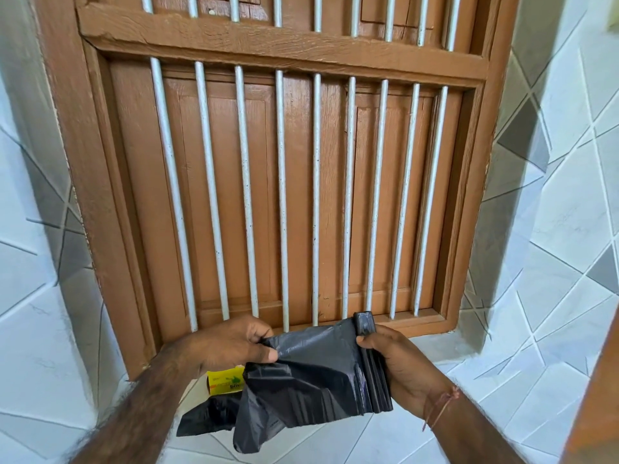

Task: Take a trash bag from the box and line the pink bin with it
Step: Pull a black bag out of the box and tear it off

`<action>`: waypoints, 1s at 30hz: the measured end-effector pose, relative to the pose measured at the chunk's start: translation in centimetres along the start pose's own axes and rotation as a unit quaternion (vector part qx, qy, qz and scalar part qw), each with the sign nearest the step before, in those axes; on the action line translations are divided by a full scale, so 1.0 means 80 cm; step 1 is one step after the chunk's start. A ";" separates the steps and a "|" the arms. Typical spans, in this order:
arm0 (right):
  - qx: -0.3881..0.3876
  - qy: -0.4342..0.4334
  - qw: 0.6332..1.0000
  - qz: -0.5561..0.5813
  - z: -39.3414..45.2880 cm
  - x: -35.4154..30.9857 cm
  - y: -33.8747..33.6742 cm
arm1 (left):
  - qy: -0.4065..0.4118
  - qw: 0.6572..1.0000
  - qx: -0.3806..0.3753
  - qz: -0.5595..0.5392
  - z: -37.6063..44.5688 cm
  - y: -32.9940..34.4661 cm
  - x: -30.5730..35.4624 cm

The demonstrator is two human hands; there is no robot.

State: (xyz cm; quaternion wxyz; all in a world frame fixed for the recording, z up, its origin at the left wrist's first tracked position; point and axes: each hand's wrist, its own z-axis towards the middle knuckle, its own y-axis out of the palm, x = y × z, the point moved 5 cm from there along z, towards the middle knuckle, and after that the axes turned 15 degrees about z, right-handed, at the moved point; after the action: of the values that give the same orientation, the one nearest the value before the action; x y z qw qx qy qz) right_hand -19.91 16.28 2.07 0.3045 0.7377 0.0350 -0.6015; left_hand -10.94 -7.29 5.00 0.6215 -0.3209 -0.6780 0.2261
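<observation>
Bag out of box (225,380): left hand (231,343) pinches trash bag (311,380) edge, right hand (398,366) grips roll (364,324), both just above box. Separating/lining left (bin not in view).

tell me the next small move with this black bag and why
Probably pull the left hand away from the right hand to tear one trash bag off the roll: the sheet is only partly unrolled and seems still attached. The pink bin is not in view.

black trash bag (311,380) (half unrolled) above yellow box (223,382)
</observation>
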 end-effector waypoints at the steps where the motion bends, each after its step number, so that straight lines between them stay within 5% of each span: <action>1: -0.003 -0.003 1.000 0.005 -0.001 -0.002 0.003 | -0.006 1.000 -0.005 0.002 0.000 0.000 -0.003; 9: -0.083 -0.019 0.996 -0.020 -0.011 -0.009 0.027 | 0.028 0.999 0.030 -0.036 0.015 0.033 0.038; 13: -0.108 -0.010 0.994 -0.032 -0.014 -0.011 0.037 | 0.092 0.982 0.007 -0.167 0.036 0.076 0.067; 16: -0.090 -0.005 0.996 -0.018 -0.012 -0.016 0.026 | 0.082 0.969 0.058 -0.226 0.043 0.080 0.060; 23: -0.071 0.112 0.984 0.118 -0.016 0.010 -0.003 | 0.076 0.990 0.065 -0.096 0.041 0.054 0.066; 30: -0.033 0.047 0.997 0.057 -0.002 0.012 -0.007 | 0.053 0.996 0.046 -0.046 0.037 0.039 0.056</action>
State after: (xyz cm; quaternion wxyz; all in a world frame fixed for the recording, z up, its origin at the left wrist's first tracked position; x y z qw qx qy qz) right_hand -19.77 16.51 0.94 0.3605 0.7553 0.0275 -0.5466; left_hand -13.45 -1.68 5.54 0.6805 -0.2720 -0.6468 0.2112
